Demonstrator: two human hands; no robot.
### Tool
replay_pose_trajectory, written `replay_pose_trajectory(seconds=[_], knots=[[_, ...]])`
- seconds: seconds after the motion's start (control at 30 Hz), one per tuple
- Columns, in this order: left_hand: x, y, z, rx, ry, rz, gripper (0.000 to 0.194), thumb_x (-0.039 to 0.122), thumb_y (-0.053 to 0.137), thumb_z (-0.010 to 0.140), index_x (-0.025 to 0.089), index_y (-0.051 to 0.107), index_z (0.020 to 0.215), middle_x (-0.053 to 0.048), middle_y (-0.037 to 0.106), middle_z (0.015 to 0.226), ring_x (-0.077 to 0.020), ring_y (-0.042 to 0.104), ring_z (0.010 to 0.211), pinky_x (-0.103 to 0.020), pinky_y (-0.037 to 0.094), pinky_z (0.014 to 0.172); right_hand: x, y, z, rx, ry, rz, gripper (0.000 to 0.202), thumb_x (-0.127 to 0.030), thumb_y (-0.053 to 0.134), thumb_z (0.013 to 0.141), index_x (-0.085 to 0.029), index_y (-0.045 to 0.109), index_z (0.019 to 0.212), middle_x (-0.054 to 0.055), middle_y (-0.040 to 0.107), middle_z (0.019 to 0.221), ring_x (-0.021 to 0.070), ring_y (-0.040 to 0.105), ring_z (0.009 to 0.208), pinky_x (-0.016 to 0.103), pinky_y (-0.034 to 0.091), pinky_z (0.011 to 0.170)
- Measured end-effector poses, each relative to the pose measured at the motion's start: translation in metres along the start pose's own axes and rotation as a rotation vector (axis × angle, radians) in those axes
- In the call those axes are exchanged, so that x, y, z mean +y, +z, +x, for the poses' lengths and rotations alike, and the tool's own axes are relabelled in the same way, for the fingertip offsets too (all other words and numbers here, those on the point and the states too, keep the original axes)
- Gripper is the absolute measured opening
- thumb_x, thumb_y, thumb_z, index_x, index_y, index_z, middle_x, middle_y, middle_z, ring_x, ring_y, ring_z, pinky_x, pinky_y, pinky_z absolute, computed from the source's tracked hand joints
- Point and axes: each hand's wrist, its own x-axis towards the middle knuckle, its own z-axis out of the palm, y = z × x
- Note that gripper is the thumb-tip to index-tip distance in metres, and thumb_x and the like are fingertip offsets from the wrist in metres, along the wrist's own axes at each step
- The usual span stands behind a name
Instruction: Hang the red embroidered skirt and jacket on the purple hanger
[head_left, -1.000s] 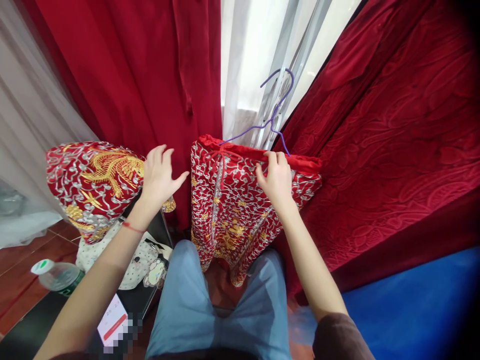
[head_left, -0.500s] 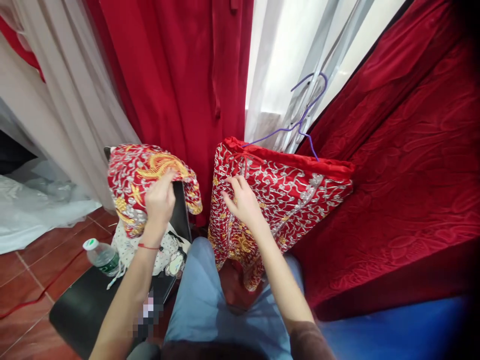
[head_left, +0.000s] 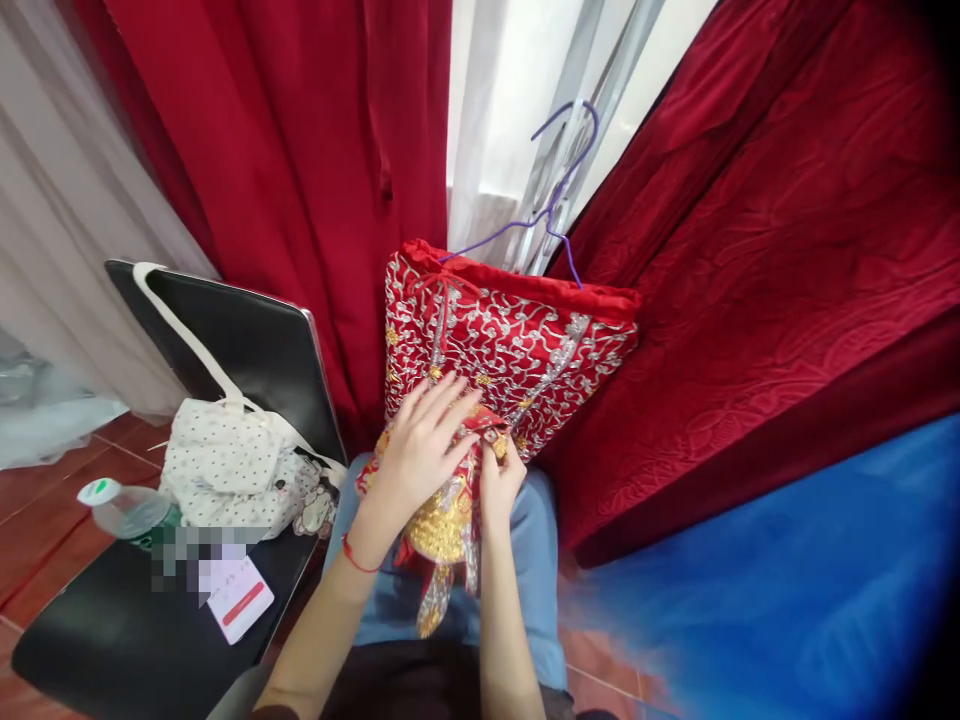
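A red embroidered garment (head_left: pixel 442 530) with gold and silver sequins lies bunched over my lap. My left hand (head_left: pixel 421 445) rests on it with fingers stretched out and slightly apart. The thumb and fingers of my right hand (head_left: pixel 501 480) pinch the garment's edge near a gold-trimmed part. Just beyond my hands, a second red garment with silver scrolls (head_left: pixel 495 330) hangs from a purple hanger (head_left: pixel 551 210); a thin red tie is knotted near its top band. My hands hide part of both garments.
On my left, a black chair (head_left: pixel 82 640) holds a white dotted bag (head_left: pixel 217 465), a bottle with a white cap (head_left: pixel 131 510) and a phone (head_left: pixel 241 605). Red curtains (head_left: pixel 292 150) hang ahead, dark red cloth (head_left: pixel 750 300) at right, and blue tulle (head_left: pixel 787 570) lower right.
My left hand has brought the smaller embroidered garment from the chair back onto my lap. My right hand has moved down from the hanging garment and grips the garment's edge. The view has shifted.
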Motion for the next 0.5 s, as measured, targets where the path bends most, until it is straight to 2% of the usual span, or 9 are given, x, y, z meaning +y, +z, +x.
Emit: replay_pose_trajectory(seconds=[0.1,0.17,0.23,0.33,0.43,0.5], knots=[[-0.026,0.011,-0.037,0.062,-0.261,-0.016,0.093,0.05,0.074,0.08,0.025,0.028,0.156,-0.016,0.036,0.16,-0.034,0.03,0.15,-0.058,0.022,0.124,0.02,-0.016,-0.002,0.126,0.118,0.066,0.031,-0.045,0.06,0.083,-0.017,0.07,0.092,0.008,0.074,0.087,0.0259,0.065,0.079,0.038,0.053,0.077],[-0.047,0.027,-0.067,0.068,-0.476,-0.12,0.104,0.056,0.077,0.075,0.019,0.025,0.156,-0.022,0.035,0.159,-0.0359,0.034,0.148,-0.057,0.029,0.121,0.026,-0.028,0.003,0.192,0.136,0.121,0.033,-0.047,0.063,0.081,-0.016,0.07,0.089,0.006,0.072,0.084,0.0234,0.063,0.076,0.036,0.051,0.075],[-0.061,0.048,-0.093,-0.01,-0.632,-0.351,0.089,0.055,0.072,0.08,0.018,0.033,0.15,-0.021,0.044,0.154,-0.0318,0.047,0.141,-0.049,0.039,0.116,0.028,-0.038,0.009,0.251,0.14,0.191,0.034,-0.047,0.065,0.079,-0.015,0.07,0.088,0.005,0.071,0.083,0.0203,0.062,0.075,0.034,0.05,0.075],[-0.066,0.08,-0.114,-0.069,-0.68,-0.685,0.058,0.05,0.066,0.084,0.018,0.054,0.131,-0.015,0.062,0.137,-0.0262,0.062,0.125,-0.041,0.048,0.109,0.025,-0.048,0.013,0.291,0.159,0.268,0.036,-0.047,0.067,0.076,-0.014,0.07,0.091,0.005,0.071,0.085,0.0186,0.062,0.077,0.033,0.05,0.079],[-0.057,0.099,-0.116,0.011,-0.693,-0.731,0.052,0.052,0.072,0.076,0.018,0.064,0.115,-0.013,0.072,0.121,-0.0281,0.068,0.113,-0.044,0.052,0.105,0.023,-0.053,0.013,0.243,0.172,0.327,0.038,-0.045,0.068,0.073,-0.015,0.069,0.096,0.006,0.073,0.093,0.0192,0.065,0.084,0.034,0.051,0.084],[-0.051,0.101,-0.113,0.073,-0.691,-0.639,0.057,0.054,0.074,0.073,0.018,0.064,0.116,-0.014,0.072,0.118,-0.0302,0.067,0.114,-0.047,0.052,0.104,0.022,-0.056,0.01,0.157,0.188,0.342,0.04,-0.045,0.067,0.073,-0.017,0.067,0.101,0.007,0.073,0.099,0.0192,0.066,0.087,0.034,0.051,0.085]])
